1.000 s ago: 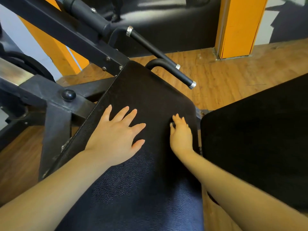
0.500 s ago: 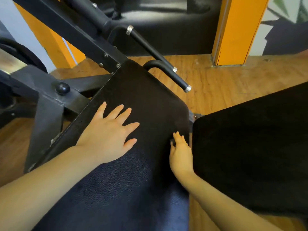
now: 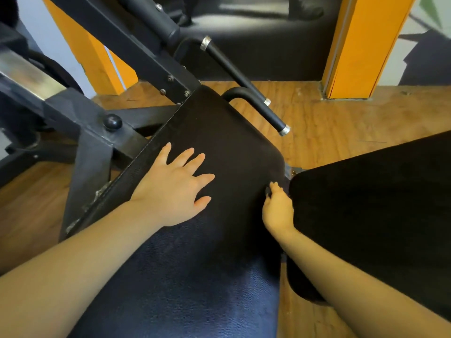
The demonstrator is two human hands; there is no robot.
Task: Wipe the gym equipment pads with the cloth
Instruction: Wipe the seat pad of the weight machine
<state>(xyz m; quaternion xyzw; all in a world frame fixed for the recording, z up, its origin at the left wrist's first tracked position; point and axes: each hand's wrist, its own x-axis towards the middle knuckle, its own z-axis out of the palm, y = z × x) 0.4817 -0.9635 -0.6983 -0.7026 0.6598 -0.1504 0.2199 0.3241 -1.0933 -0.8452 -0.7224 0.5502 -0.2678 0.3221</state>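
A long black padded bench pad (image 3: 227,142) runs from the machine frame toward me, its near part bluish. My left hand (image 3: 174,189) lies flat on the pad's left half with fingers spread. At the pad's right edge, beside the gap, my right hand (image 3: 278,208) has its fingertips curled onto a small dark piece of cloth (image 3: 268,190); most of the cloth is hidden under the fingers. A second black pad (image 3: 380,203) sits just to the right of that hand.
The black steel frame (image 3: 92,140) with a round knob (image 3: 112,122) flanks the pad on the left. Two black handle bars (image 3: 263,108) with chrome ends jut out beyond the pad's far end. Wooden floor (image 3: 329,123) and orange pillars (image 3: 361,47) lie behind.
My right hand has slid from the middle-right of the pad out to its right edge and toward me. My left hand stays flat in the same spot.
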